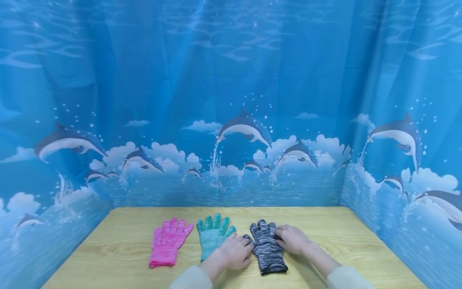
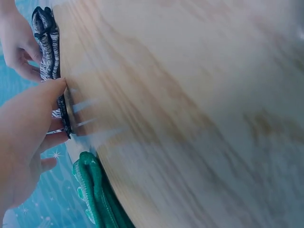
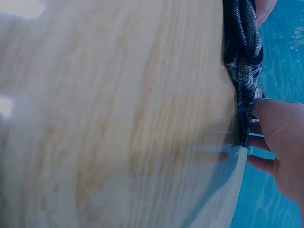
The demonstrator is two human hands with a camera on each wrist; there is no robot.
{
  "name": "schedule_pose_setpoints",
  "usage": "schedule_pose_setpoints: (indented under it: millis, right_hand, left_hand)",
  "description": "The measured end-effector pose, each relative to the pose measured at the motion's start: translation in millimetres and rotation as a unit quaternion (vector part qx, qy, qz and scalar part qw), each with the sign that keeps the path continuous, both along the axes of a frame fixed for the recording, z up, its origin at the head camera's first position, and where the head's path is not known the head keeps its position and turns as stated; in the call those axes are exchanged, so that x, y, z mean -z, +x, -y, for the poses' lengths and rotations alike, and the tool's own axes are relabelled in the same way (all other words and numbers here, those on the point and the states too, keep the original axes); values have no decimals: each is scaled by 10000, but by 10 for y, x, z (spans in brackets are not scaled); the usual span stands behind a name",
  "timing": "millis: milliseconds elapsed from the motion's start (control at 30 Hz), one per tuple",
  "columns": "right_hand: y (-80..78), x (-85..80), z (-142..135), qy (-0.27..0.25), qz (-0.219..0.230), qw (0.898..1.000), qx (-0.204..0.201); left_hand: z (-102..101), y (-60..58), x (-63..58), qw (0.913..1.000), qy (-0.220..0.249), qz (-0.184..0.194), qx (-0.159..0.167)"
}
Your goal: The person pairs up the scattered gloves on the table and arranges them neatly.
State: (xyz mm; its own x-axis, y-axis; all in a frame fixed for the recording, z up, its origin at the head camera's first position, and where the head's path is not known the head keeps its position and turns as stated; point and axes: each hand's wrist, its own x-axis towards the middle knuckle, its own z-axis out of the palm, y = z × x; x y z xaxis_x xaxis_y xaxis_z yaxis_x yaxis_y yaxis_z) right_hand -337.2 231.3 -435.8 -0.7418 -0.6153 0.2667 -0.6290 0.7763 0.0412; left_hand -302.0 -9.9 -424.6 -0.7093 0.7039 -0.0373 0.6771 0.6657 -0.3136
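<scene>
A black-and-white striped knit glove lies on the table with its fingers toward the back and its dark cuff toward me. My left hand holds its thumb part, at the glove's left side. At the opposite edge, my right hand pinches the outer finger of the same glove. In the right wrist view, the thumb of my right hand lies against the striped knit. A green glove lies flat just left, partly hidden by my left hand. Farther left is a pink glove.
All three gloves lie side by side on a light wood-grain table. A blue curtain printed with dolphins and clouds hangs behind the table and along both sides.
</scene>
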Motion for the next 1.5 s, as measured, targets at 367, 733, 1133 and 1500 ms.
schedule_pose_setpoints:
  millis: [367,733,1133,1500]
  right_hand:
    - [364,-277,244,417,456,9921,-1088]
    - [679,-145,335,731,268,9885,-1295]
    - [822,-185,374,1189,61,9860,-1171]
    - [740,-229,369,1110,315,9834,-1400]
  left_hand:
    - [14,-23,-1,9997,120,-67,201]
    - [-51,-18,-6,9999,-40,-81,104]
    - [-139,-127,-34,9991,242,-301,189]
    - [-388,-177,-67,9973,-532,-496,120]
